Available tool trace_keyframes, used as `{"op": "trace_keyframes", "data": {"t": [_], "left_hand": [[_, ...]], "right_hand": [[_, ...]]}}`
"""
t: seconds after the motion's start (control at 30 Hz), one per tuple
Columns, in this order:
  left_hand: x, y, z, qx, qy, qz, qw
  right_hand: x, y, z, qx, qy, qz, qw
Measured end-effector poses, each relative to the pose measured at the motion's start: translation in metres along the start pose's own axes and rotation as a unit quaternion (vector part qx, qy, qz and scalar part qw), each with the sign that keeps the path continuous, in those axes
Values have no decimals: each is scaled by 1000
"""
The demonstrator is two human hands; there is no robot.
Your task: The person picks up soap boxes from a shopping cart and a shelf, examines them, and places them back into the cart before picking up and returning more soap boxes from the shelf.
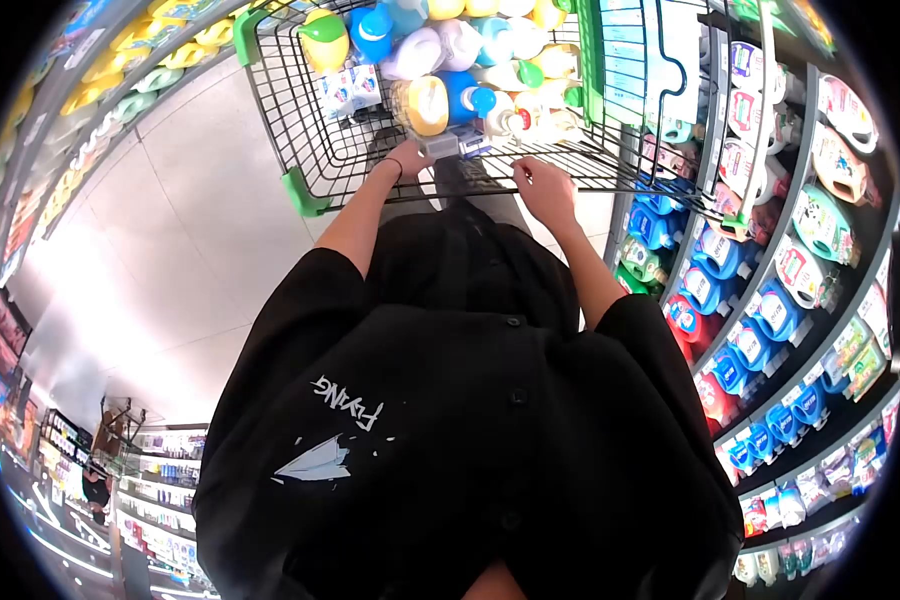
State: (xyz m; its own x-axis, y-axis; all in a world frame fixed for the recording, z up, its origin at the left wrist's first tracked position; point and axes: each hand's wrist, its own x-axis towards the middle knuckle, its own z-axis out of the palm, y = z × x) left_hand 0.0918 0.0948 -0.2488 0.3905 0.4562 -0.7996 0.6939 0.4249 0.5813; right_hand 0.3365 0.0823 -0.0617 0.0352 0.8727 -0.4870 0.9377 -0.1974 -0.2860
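A wire shopping cart [355, 190] with green corner pieces stands right in front of me. Bottles of detergent and cleaner fill its far part, among them a yellow bottle with a green cap [325, 42], a blue bottle [457, 95] and an amber-labelled bottle [428, 106]. My left hand [410, 158], a dark band on its wrist, is closed at the cart's near side, its fingertips against a small grey-white block [441, 147]. Over the near rim, my right hand [547, 188] has its fingers curled in; what lies inside them is hidden.
Shelves with blue detergent bottles [705, 290] and white bottles [800, 275] run close along my right. Another shelf with yellow bottles [120, 65] is at the upper left. Pale tiled floor [180, 220] stretches to my left. A distant person [96, 490] shows at the lower left.
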Motion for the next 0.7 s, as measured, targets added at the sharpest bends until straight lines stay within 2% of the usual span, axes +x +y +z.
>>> {"op": "trace_keyframes", "data": {"t": [0.07, 0.17, 0.2, 0.23, 0.27, 0.3, 0.33, 0.37, 0.4, 0.43, 0.5, 0.6, 0.7], "left_hand": [[1, -5, 5, -19, 56, -40, 997], [-38, 22, -20, -64, 224, -7, 972], [-55, 36, -30, -77, 283, 45, 955], [-68, 44, -39, -128, 321, 161, 924], [-113, 83, -66, -177, 270, 168, 931], [-156, 116, -83, -247, 230, 221, 915], [-206, 153, -103, -316, 162, 220, 908], [-255, 178, -124, -349, 106, 298, 882], [-306, 206, -134, -423, 94, 332, 838], [-324, 212, -133, -487, 57, 449, 747], [-362, 224, -132, -576, -136, 639, 491], [-392, 228, -161, -494, -325, 711, 381], [-399, 240, -145, -544, -291, 702, 356]], "right_hand": [[0, -1, 2, -40, -25, 5, 999], [2, -2, 7, -54, -21, 18, 998], [3, -1, 9, -55, -16, 17, 998], [4, -8, 6, -69, -42, 50, 995], [6, -1, 11, -80, -51, 36, 995], [6, 1, 12, -100, -53, 45, 993], [5, 17, 27, -83, -1, 11, 997], [7, 15, 25, -85, -18, 36, 996], [7, 0, 15, -108, -29, 75, 991], [8, 6, 21, -107, 4, 51, 993], [8, 0, 17, -105, 5, 55, 993], [7, -3, 11, -91, -6, 57, 994], [7, -9, 4, -77, -16, 61, 995]]}}
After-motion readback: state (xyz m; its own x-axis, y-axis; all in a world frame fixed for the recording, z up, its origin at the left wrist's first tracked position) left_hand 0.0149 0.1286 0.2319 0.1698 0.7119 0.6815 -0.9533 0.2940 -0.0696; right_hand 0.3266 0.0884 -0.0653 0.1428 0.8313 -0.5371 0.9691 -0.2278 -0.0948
